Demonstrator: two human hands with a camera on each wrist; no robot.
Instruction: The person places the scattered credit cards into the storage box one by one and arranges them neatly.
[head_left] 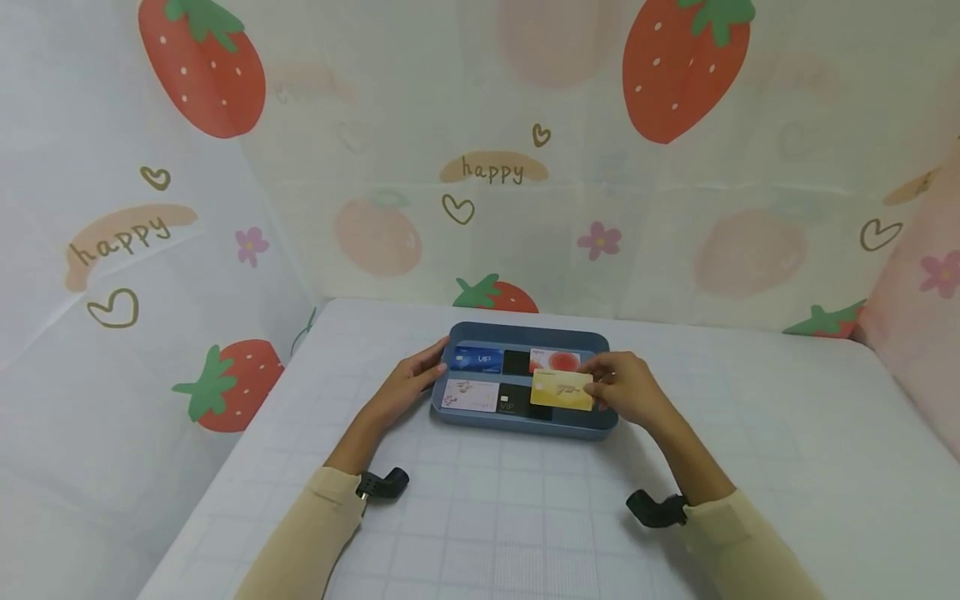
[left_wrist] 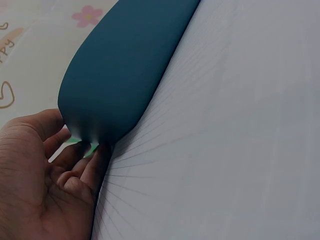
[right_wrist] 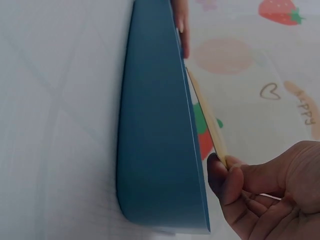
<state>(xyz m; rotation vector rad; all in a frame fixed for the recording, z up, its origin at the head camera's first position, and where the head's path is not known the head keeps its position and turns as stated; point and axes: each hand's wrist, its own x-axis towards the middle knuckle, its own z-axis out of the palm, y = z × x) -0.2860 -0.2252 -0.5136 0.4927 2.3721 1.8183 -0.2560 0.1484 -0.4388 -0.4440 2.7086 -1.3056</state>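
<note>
A shallow blue tray (head_left: 525, 423) stands on the table, with several cards lying in two rows inside it. My left hand (head_left: 408, 385) holds the tray's left end, thumb by the rim; in the left wrist view its fingers (left_wrist: 97, 167) bend against the end wall. Between thumb and fingers, my right hand (head_left: 626, 387) pinches a yellow card (head_left: 558, 390) by its right edge. Seen edge-on in the right wrist view, that card (right_wrist: 207, 117) tilts above the rim. It partly covers a red-and-white card (head_left: 555, 360) and a black card (head_left: 540, 412) beneath.
A blue VIP card (head_left: 478, 360) lies at back left in the tray, a pale flowered card (head_left: 470, 395) at front left, and a black VIP card (head_left: 513, 400) beside that one. White checked cloth (head_left: 465, 517) covers the table. A strawberry-print curtain (head_left: 555, 200) hangs behind.
</note>
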